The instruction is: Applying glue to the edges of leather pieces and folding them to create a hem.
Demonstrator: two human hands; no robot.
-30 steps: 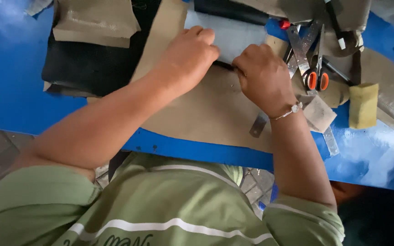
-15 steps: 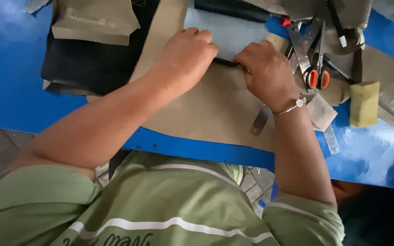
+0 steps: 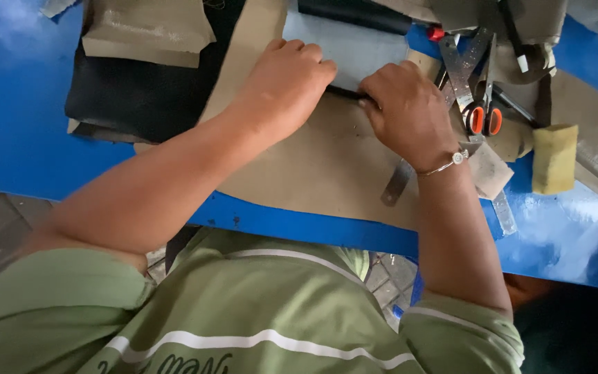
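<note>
My left hand (image 3: 288, 79) and my right hand (image 3: 406, 111) rest close together on a wide tan sheet (image 3: 313, 166) that lies on the blue table (image 3: 15, 125). Between them runs a thin dark strip (image 3: 346, 92) along the lower edge of a pale grey sheet (image 3: 358, 45). Both hands have curled fingers closed on that strip, one at each end. A silver bracelet sits on my right wrist. My fingertips and most of the strip are hidden.
Orange-handled scissors (image 3: 484, 119) and a yellow sponge block (image 3: 554, 158) lie to the right, with a metal ruler (image 3: 397, 183) by my right wrist. A black sheet (image 3: 140, 97) and tan pieces (image 3: 147, 31) lie at the left. The table's near edge (image 3: 299, 225) is by my chest.
Both hands stay on the strip. My right hand has crept slightly up and towards the left hand.
</note>
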